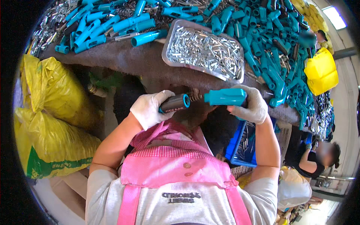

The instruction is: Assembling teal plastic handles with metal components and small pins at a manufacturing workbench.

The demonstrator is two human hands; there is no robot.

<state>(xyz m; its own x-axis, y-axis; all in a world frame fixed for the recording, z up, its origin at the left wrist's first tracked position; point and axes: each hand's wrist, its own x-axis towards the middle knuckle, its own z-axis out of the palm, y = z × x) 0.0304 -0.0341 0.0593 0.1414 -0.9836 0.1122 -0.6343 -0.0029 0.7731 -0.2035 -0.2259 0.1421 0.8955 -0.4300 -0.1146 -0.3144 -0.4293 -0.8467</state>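
My left hand, in a white glove, is wrapped round a short black cylinder with a teal ring at its open end. My right hand, gloved too, grips a teal plastic housing with a narrow nose. That nose points left toward the cylinder, and the two parts are apart. In the gap shows a coiled metal spring; I cannot tell which part it sits in. Just beyond my hands, a clear plastic tray full of small silvery metal pins rests at the table's near edge.
Teal housings and loose springs are heaped across the brown-covered table. Yellow woven sacks stand at my left. A blue crate with metal parts is low at my right, near a yellow plastic container. Another person sits at the far right.
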